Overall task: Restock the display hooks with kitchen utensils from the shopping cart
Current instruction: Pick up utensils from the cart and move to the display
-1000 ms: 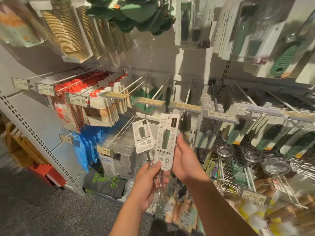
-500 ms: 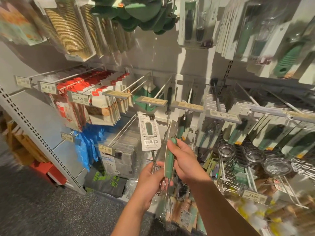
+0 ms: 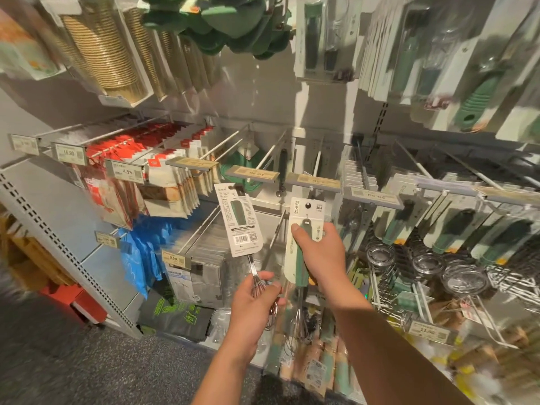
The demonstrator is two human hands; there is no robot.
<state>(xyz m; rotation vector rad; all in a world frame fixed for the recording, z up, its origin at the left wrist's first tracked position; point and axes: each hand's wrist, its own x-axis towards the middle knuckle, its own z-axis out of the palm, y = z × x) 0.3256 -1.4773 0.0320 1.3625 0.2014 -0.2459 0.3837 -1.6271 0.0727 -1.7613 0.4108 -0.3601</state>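
My right hand grips a green-handled whisk on a cream backing card, card front facing me, its hang hole just below a display hook with a price tag. My left hand holds a second whisk by its wire head, its white card upright with the barcode side toward me. Both whisks stand upright in front of the middle row of hooks. The shopping cart is not in view.
Empty white hooks jut out beside red-and-white packets on the left. More carded green utensils and glass lids hang at right. Grey shelving upright stands at left, dark floor below.
My right hand has turned its whisk so the card front faces me and lifted it toward the hook. My left hand's whisk has shifted left and apart from it.
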